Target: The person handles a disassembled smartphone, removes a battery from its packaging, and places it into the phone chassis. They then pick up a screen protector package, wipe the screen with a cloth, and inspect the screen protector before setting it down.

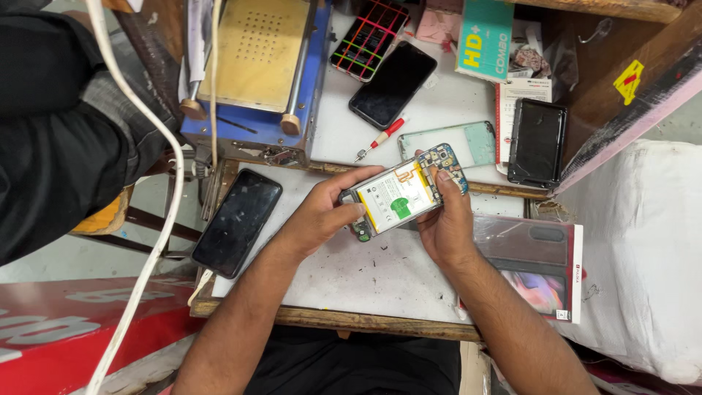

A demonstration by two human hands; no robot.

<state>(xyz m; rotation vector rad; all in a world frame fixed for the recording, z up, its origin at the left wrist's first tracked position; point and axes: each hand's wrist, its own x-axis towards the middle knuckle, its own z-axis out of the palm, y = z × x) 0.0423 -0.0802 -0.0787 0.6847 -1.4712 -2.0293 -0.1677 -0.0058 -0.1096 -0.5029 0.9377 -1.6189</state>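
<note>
Fingers [349,212] of the left hand [318,216] curl round one end of an opened phone [398,196], thumb pressed along its side, while the right hand [446,223] grips the opposite end, its thumb laid on the exposed circuit board. Both hands hold the phone just above the middle of the white table [365,274], its back cover off and a white battery with a green patch facing up.

Near the table's front right corner lies a phone box [541,267] with a red edge and a clear lid. Close to the left edge rests a black phone [238,222], screen up. A white cable [150,241] hangs down past that left edge.

Beyond the hands, a small red-handled screwdriver [380,139] lies beside a pale green glass panel [461,143]. Farther back sit another dark phone [393,84], a phone with coloured lines on its screen [368,36], and a black phone case [537,140] towards the right edge. A blue machine with a yellowed plate [256,66] fills the far left corner.
</note>
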